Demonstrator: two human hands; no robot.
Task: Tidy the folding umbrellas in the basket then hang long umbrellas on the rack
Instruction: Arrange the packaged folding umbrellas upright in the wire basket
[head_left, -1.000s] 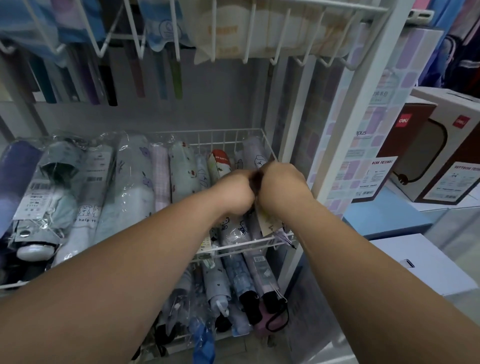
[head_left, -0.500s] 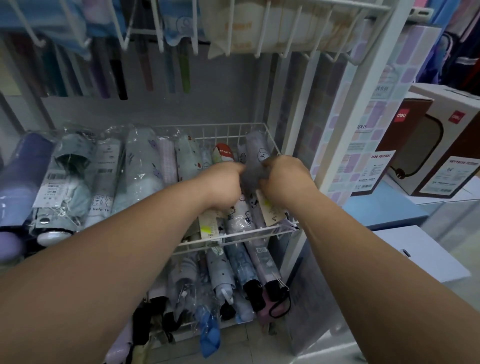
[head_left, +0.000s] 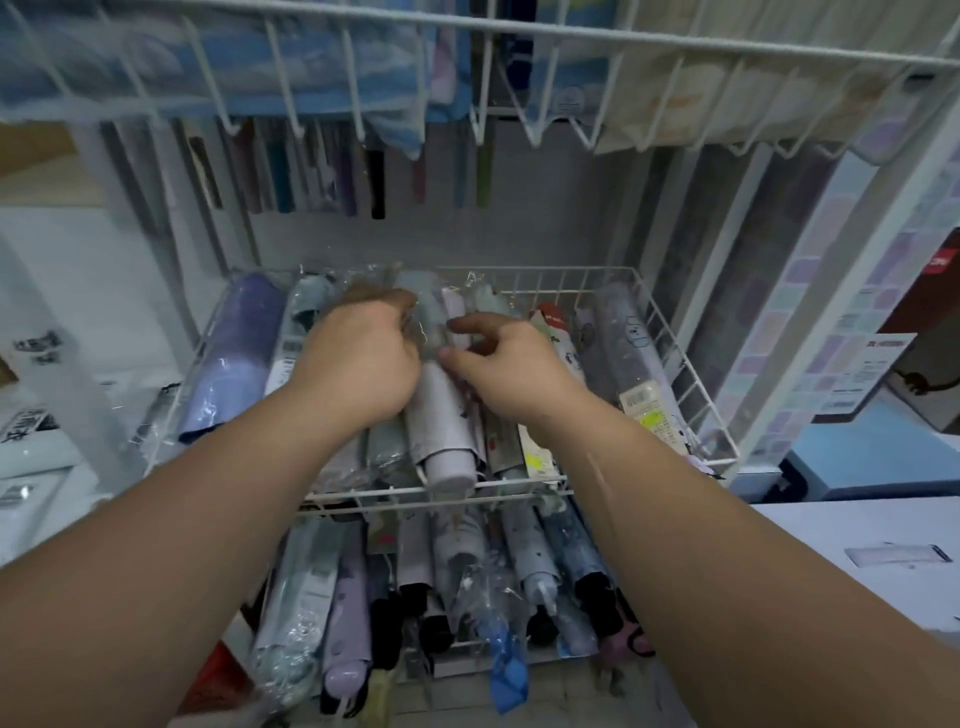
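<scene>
A white wire basket (head_left: 693, 387) holds a row of plastic-wrapped folding umbrellas lying side by side. My left hand (head_left: 358, 364) is curled over a clear-wrapped grey-green umbrella (head_left: 423, 312) in the middle of the row, fingers closed on its wrap. Just to its right, my right hand (head_left: 501, 364) has thumb and forefinger apart, touching a pale lilac umbrella (head_left: 447, 447). A purple umbrella (head_left: 234, 364) lies at the left end and a grey-purple one (head_left: 626, 343) at the right. Long umbrellas (head_left: 376, 179) hang behind from the white wire rack (head_left: 519, 31) overhead.
A lower basket of more folding umbrellas (head_left: 519, 566) sits under my forearms. The rack's white upright (head_left: 810, 291) stands at the right, with boxes (head_left: 930, 322) and a blue surface (head_left: 872, 457) beyond. Hook prongs jut out close above the basket.
Both hands have moved left from the basket's right side to its middle and come apart. The grey-purple umbrella they gripped now lies at the right end. The view has shifted closer.
</scene>
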